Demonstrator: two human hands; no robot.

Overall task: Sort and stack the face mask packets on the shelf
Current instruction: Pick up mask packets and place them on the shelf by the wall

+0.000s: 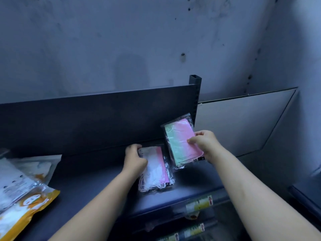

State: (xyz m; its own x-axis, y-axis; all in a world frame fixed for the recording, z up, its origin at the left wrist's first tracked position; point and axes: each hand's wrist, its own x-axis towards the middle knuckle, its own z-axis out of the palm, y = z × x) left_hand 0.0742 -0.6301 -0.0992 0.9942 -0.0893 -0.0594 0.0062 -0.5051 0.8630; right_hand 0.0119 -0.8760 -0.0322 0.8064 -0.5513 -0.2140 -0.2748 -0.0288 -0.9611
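A clear packet of green-and-pink face masks (180, 141) is held tilted above the dark shelf (97, 178), near its right end; my right hand (204, 143) grips the packet's right edge. Just left of it, a packet of white-and-pink masks (156, 169) lies flat on the shelf. My left hand (135, 157) rests on that packet's upper left corner, fingers curled over its edge. At the shelf's left end lie other packets: an orange-and-white one (26, 204) and a clear white one (40, 166).
The shelf's dark back panel (97, 117) rises behind the packets, ending at a metal upright (195, 91) on the right. Below the shelf's front edge, lower shelves hold labelled goods (198, 204). A grey wall and a pale board (243, 122) stand to the right.
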